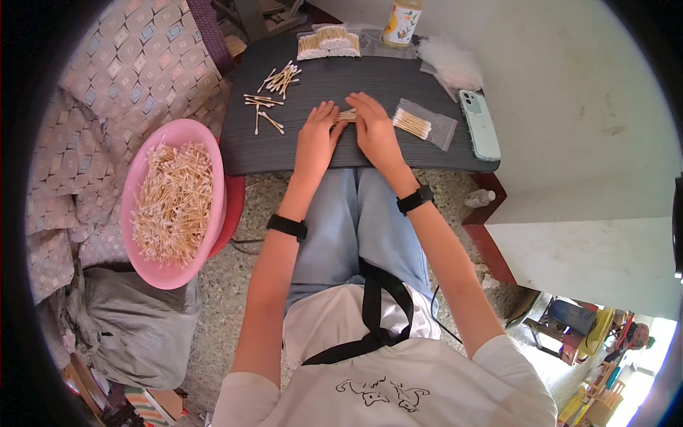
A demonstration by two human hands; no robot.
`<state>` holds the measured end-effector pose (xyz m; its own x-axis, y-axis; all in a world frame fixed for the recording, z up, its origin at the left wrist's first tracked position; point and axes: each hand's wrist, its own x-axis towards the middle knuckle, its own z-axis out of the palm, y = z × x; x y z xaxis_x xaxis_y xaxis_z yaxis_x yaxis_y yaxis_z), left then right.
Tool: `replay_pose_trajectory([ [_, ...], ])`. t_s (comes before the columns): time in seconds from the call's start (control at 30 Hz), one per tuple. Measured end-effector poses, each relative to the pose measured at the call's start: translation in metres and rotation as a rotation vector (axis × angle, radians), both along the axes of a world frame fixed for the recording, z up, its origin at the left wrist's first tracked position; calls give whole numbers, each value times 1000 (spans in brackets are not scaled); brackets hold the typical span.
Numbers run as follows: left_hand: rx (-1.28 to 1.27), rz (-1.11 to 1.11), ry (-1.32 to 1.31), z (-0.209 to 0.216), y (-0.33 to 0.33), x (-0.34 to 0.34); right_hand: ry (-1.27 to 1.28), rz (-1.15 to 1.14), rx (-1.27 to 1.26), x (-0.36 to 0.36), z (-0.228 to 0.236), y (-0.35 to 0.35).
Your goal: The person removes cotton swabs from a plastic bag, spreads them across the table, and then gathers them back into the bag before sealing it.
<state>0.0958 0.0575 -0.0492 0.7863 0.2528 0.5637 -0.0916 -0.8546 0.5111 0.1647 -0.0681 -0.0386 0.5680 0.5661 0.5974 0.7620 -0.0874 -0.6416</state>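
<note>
Between my two hands, on the dark table (270, 153), lies a small bundle of cotton swabs (346, 116). My left hand (317, 135) closes in on it from the left, with its fingers together. On the other side my right hand (375, 129) curves over the bundle's right end, so most of the swabs are hidden. Just right of that hand rests a clear plastic bag (442, 132) with a row of cotton swabs (412, 124) in it. Loose cotton swabs (283, 80) are scattered to the left of my hands.
Packed swabs (329, 43) sit at the table's far edge, near a bottle (403, 23) and a heap of clear bags (452, 62). A pale phone (480, 124) lies at the right edge. Left of the table stands a pink basin (130, 206) full of swabs.
</note>
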Motion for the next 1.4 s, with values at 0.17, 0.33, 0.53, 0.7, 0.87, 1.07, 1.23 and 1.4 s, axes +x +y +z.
replay_pose_trajectory([
  [0.17,49,-27,-13,-1,0,2,-150,-258,-64,6,-10,0],
  [0.33,29,-70,-54,-2,5,0,-162,-305,-56,4,-9,0],
  [0.53,-123,-164,-17,5,5,-3,-10,-171,-21,3,-5,-1],
  [0.7,-168,-130,-18,6,3,-2,-154,-235,-55,4,-7,-5],
  [0.87,-148,-119,-6,5,5,-5,28,-145,-46,-3,-1,-2],
  [1.07,-162,-117,8,6,1,-3,-29,-163,26,0,4,-6],
  [1.23,-196,-103,44,8,2,-4,-130,-186,48,-1,5,-4],
  [1.4,-156,-118,0,7,2,-4,-139,-309,-71,2,-4,-5],
])
